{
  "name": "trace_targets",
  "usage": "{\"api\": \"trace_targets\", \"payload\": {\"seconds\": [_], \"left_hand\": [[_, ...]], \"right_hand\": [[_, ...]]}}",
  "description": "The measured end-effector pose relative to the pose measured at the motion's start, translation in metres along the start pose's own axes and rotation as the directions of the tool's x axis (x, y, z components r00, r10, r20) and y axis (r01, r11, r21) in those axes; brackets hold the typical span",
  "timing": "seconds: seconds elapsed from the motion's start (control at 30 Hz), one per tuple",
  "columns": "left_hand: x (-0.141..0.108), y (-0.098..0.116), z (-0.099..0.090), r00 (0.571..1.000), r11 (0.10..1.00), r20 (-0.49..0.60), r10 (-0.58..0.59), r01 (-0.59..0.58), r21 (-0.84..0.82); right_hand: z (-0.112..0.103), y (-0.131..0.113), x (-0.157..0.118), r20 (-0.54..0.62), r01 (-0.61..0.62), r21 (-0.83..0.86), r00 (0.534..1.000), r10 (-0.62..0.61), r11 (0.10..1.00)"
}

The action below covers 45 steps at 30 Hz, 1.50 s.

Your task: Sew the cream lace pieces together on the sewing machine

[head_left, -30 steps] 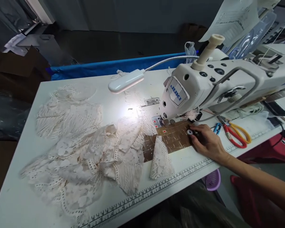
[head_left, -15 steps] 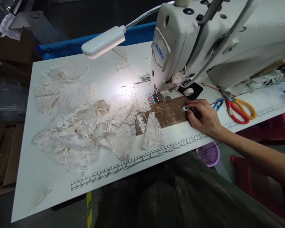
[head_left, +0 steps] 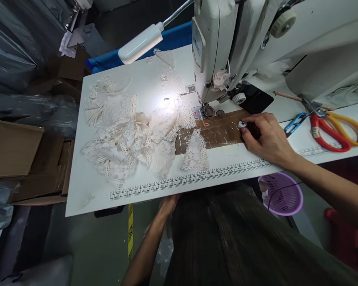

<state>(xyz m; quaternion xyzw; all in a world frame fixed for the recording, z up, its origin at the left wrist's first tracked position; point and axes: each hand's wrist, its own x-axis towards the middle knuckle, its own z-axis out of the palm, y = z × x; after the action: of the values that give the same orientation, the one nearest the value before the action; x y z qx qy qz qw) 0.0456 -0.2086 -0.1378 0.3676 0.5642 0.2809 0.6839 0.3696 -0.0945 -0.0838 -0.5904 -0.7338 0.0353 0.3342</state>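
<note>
My right hand (head_left: 267, 137) rests at the right end of a brown, tape-covered strip (head_left: 223, 131) on the sewing table. Its thumb and index finger close on a small white disc (head_left: 242, 124) that looks like a bobbin; a dark part shows behind it. My left hand (head_left: 170, 203) reaches beneath the table's front edge, and its fingers are hidden. White lace fabric (head_left: 119, 139) lies bunched left of the sewing machine (head_left: 210, 51). One lace end (head_left: 195, 153) laps over the brown strip. The presser foot (head_left: 203, 109) stands just behind the strip.
Right of my hand lie a blue thread snipper (head_left: 295, 124) and red-and-yellow-handled scissors (head_left: 331, 131). A dark phone-like slab (head_left: 256, 98) sits behind. A white lamp (head_left: 141, 43) hangs over the table. Below the front edge is a purple basket (head_left: 282, 194); cardboard boxes (head_left: 14, 149) stand left.
The view has tilted down and turned, so the table sits differently in it. My left hand and forearm have come into sight below the table edge. My right hand still pinches the disc.
</note>
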Motion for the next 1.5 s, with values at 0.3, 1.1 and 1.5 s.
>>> {"api": "trace_targets", "payload": {"seconds": [0.3,1.1,1.5], "left_hand": [[-0.040,0.087,0.030,0.807,0.815,0.132,0.576,-0.578,-0.022],[0.036,0.117,0.068,0.606,0.473,0.131,0.785,-0.722,0.504],[0.036,0.113,0.076,0.539,0.400,0.144,0.830,-0.754,0.522]], "right_hand": [[-0.011,-0.033,-0.008,-0.055,-0.009,0.343,0.998,0.030,0.939],[0.008,-0.076,-0.001,0.826,-0.815,0.563,0.559,0.068,-0.135],[-0.006,-0.072,-0.008,0.808,-0.802,0.586,0.588,0.015,-0.112]]}}
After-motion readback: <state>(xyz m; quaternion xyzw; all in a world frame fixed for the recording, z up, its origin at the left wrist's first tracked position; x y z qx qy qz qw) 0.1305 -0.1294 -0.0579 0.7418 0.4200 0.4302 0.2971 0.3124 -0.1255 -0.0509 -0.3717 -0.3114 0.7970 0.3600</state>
